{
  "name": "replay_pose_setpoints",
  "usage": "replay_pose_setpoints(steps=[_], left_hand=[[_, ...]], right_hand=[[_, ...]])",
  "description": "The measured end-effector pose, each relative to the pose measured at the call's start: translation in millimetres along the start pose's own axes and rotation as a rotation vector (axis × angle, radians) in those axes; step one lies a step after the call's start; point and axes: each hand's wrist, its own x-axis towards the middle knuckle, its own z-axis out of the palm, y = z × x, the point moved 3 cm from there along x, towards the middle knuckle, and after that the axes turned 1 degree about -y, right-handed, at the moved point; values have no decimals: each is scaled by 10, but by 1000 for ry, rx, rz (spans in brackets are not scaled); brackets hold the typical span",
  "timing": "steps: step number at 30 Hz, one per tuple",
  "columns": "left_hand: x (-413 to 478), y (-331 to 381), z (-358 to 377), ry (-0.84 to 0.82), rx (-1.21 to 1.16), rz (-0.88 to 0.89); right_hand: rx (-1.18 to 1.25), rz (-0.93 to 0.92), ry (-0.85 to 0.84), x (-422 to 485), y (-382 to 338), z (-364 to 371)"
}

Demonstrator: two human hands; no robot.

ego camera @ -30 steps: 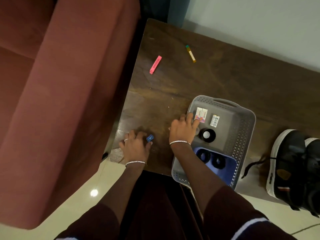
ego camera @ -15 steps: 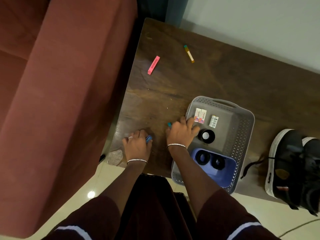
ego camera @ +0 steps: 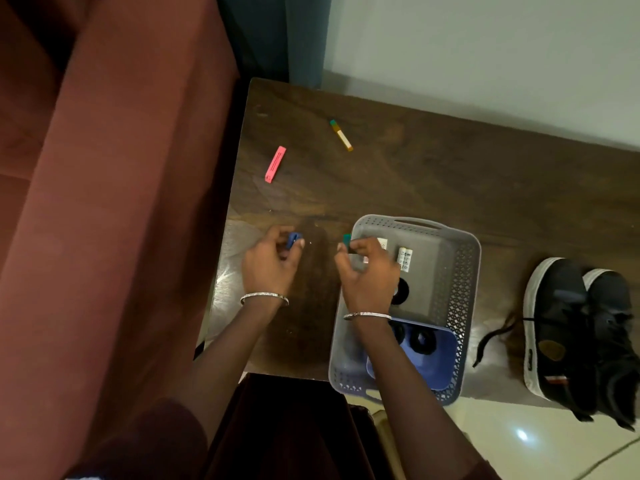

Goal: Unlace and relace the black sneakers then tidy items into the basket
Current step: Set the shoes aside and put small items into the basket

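Note:
My left hand (ego camera: pixel 270 263) pinches a small blue piece (ego camera: pixel 293 240) above the dark wooden table (ego camera: pixel 433 181), left of the grey basket (ego camera: pixel 464 282). Over the basket's left rim, my right hand (ego camera: pixel 367 271) grips a small teal piece (ego camera: pixel 346 239). The basket holds white batteries (ego camera: pixel 404 258), a white card (ego camera: pixel 382 243) partly hidden by my fingers, a black round item (ego camera: pixel 401 291) and a blue tub (ego camera: pixel 433 358) with two black rings (ego camera: pixel 423 340). The two black sneakers (ego camera: pixel 575 334) lie at the right, a loose lace (ego camera: pixel 491 337) trailing from the nearer one.
A pink strip (ego camera: pixel 275 164) and a small green, white and orange stick (ego camera: pixel 341 135) lie on the far left part of the table. A red-brown sofa (ego camera: pixel 114 202) borders the table's left edge. Pale floor (ego camera: pixel 502 441) lies beyond the near edge.
Both hands have lifted off the table. The left one raised the blue piece; the right one picked up the teal piece beside the basket's rim.

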Motion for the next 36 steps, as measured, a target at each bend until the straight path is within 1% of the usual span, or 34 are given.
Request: replay_pose_setpoints(steps=[2, 5, 9, 11, 14, 18, 22, 25, 27, 31, 34, 36], left_hand=[[27, 187, 47, -3, -6, 84], [-19, 453, 207, -52, -5, 205], [-169, 711, 498, -89, 69, 439], [-252, 794, 677, -98, 86, 492], [-343, 871, 899, -105, 90, 509], [-392, 868, 1134, -147, 129, 495], [-403, 809, 1267, -185, 145, 470], [-388, 785, 1342, -215, 157, 466], [-372, 773, 1372, -230, 177, 463], [-341, 787, 1415, -209, 229, 500], [-346, 792, 1456, -200, 267, 526], [-361, 797, 1493, -207, 306, 520]], right_hand=[[72, 55, 58, 64, 68, -159], [117, 135, 136, 157, 298, -433], [102, 258, 216, 265, 647, -760], [77, 299, 227, 332, 836, -897], [35, 340, 179, 454, 1135, -987], [-92, 388, 58, 618, 1445, -943], [-149, 422, -60, 712, 1595, -766], [-204, 435, -116, 754, 1663, -629], [-214, 445, -114, 784, 1687, -589], [-273, 431, -104, 840, 1717, -581], [-241, 444, -80, 837, 1729, -585], [-189, 449, -17, 810, 1686, -648]])
